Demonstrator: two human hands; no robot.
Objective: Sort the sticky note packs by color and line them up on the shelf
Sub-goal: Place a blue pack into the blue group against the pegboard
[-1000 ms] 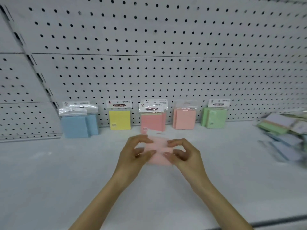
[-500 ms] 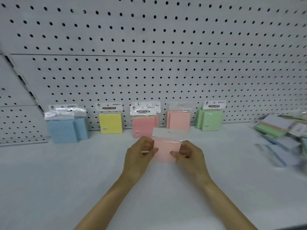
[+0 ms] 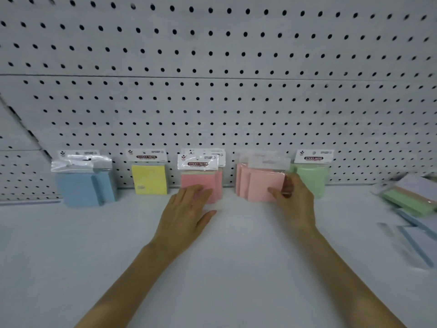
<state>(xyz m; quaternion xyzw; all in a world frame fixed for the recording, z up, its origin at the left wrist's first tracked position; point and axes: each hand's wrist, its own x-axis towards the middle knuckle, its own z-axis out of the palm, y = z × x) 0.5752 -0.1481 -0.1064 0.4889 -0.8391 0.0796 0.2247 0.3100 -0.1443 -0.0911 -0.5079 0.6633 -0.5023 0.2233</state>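
Shelf (image 3: pixel 236 268): right hand (image 3: pixel 295 200) grip clasps light pink pack (image 3: pixel 264 185) upright at far row; left hand (image 3: pixel 186 211) released, fingers spread, near darker pink packs (image 3: pixel 201 183).

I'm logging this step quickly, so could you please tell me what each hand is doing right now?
Left hand: open, holding nothing, fingers near the darker pink packs.
Right hand: closed on the light pink pack.
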